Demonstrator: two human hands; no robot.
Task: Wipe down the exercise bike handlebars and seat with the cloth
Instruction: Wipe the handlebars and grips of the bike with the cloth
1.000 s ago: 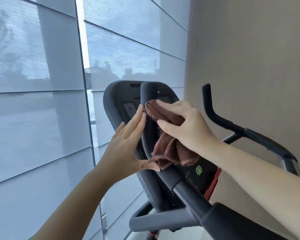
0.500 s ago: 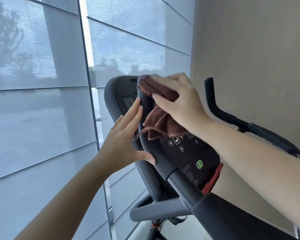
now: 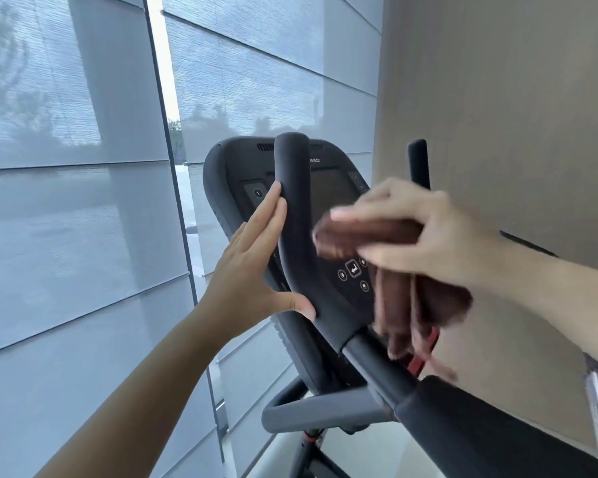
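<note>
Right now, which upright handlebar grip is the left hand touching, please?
The near grip before the console; the left hand touches it. The far grip stands by the wall.

Matt black foam-like handlebar (image 3: 292,215), soft brown cloth (image 3: 390,305), smooth plastic console (image 3: 339,198), woven translucent blinds (image 3: 66,215)

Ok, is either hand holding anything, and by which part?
The right hand grips the brown cloth by its bunched upper end; the rest hangs down. The left hand holds nothing, flat against the handlebar.

On the console (image 3: 229,167) of the bike (image 3: 325,405) you read "RAC" near its far edge, the rest hidden; a left button (image 3: 257,193) shows "1", a nearer key (image 3: 353,269) an enter arrow.
</note>
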